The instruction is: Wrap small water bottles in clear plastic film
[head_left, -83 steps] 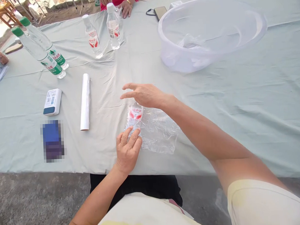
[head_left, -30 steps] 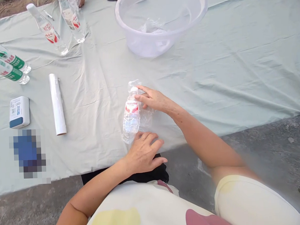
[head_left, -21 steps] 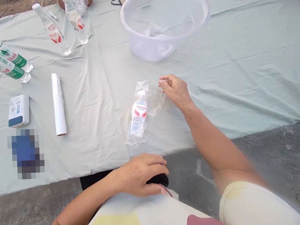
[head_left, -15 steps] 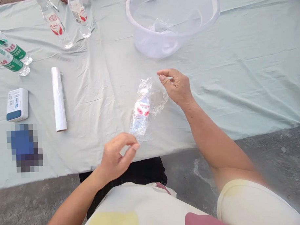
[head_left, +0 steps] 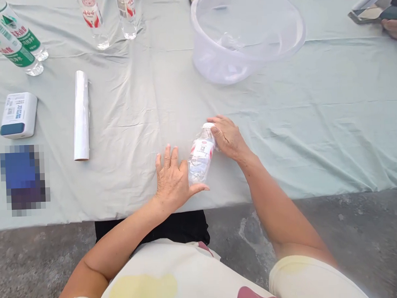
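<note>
A small clear water bottle [head_left: 201, 159] with a white cap and a red-and-white label lies tilted in front of me, cap pointing away. Thin, crinkled clear plastic film clings around it. My right hand [head_left: 229, 137] is closed at the bottle's neck, its thumb against the side just below the cap; the fingertips are partly hidden. On the left, my left hand [head_left: 173, 180] is spread with fingers apart, against the bottle's lower side. Its thumb reaches across under the bottle's base.
A roll of clear film [head_left: 81, 116] lies left of my hands. Beyond are a translucent basin [head_left: 222, 70] holding crumpled film, and several water bottles [head_left: 17, 44]. A white-and-blue box [head_left: 19, 114] sits far left. Another person's hand [head_left: 393, 28] is near a tool at top right.
Both hands have come in to the bottle, and the film that was spread loose now wraps closer around it. The bottle has turned, and the view has shifted, showing the other person's hand.
</note>
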Demonstrator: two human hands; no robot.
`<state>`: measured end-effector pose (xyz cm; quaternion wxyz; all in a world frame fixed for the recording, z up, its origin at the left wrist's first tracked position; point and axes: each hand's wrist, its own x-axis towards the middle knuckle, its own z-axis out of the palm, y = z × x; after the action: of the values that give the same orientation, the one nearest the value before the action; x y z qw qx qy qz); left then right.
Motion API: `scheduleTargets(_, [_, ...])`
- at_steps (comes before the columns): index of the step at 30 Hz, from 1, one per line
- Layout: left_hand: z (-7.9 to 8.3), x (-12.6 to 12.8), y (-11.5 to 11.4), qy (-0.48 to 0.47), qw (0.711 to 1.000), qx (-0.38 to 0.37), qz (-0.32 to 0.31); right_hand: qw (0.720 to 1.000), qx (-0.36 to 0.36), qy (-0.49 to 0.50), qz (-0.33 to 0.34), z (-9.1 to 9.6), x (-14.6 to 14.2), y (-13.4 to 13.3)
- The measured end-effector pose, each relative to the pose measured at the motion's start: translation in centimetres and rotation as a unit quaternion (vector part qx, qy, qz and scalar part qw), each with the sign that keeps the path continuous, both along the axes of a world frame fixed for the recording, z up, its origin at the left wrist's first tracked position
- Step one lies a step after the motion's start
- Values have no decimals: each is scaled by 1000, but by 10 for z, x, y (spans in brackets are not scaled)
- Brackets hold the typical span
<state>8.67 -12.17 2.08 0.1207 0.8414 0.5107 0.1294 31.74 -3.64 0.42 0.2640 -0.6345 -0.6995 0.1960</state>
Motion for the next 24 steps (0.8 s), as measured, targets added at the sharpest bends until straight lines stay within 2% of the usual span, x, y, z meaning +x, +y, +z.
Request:
scheduleTargets(3, [-11, 11, -6, -11, 999, 16, -28, 995, -21, 67, -70, 2, 0, -30])
scheduleTargets(5, [-19, 15, -10, -34, 998, 38, -35, 977, -41, 175, -115, 10, -6, -46])
scheduleTargets(7, [-25, 14, -11, -64, 995, 57, -59, 932, -60, 330, -136, 21, -15, -55])
scheduleTargets(9, [-26, 8, -10, -89, 988, 50, -118, 866, -78, 475, -137, 34, -27, -57])
scheduleTargets(11, [-22, -1, -5, -105, 975, 13, -195, 812, -98, 561, -128, 45, -38, -53])
scheduleTargets(13, [-14, -11, 4, -121, 959, -22, -256, 789, -112, 595, -104, 53, -48, -47])
scheduleTargets(16, [0, -27, 26, -174, 934, -55, -307, 785, -131, 602, -61, 61, -60, -36])
scheduleTargets(18, [5, -37, 43, -246, 916, -98, -301, 792, -125, 596, -41, 66, -65, -23])
scheduleTargets(19, [4, -41, 51, -297, 905, -126, -278, 799, -115, 589, -33, 69, -67, -13])
scheduleTargets(21, [-2, -47, 65, -393, 883, -171, -192, 816, -79, 572, -27, 78, -69, 16])
scheduleTargets(24, [-19, -49, 76, -468, 865, -180, -38, 858, 28, 510, -59, 96, -72, 83])
